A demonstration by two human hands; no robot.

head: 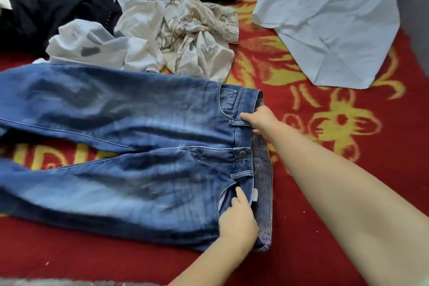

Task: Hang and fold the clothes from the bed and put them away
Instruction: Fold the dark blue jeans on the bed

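A: Where are the jeans (130, 146)?

B: Flat on the red and yellow bedspread (325, 127), front up, legs running toward nine o'clock, waistband toward three o'clock with its striped lining showing.

A: And the hands?

B: The right hand (260, 119) grips the waistband at a belt loop, fingers curled round the edge. The left hand (238, 218) lies on the jeans by the front pocket at five o'clock, fingers fairly straight, one fingertip at the pocket opening; it grasps nothing I can see.

A: Anything else?

B: A heap of white clothes (148, 37) at eleven o'clock touches the upper leg. Black clothes (51, 0) lie beyond, a pale blue shirt (329, 21) at one o'clock.
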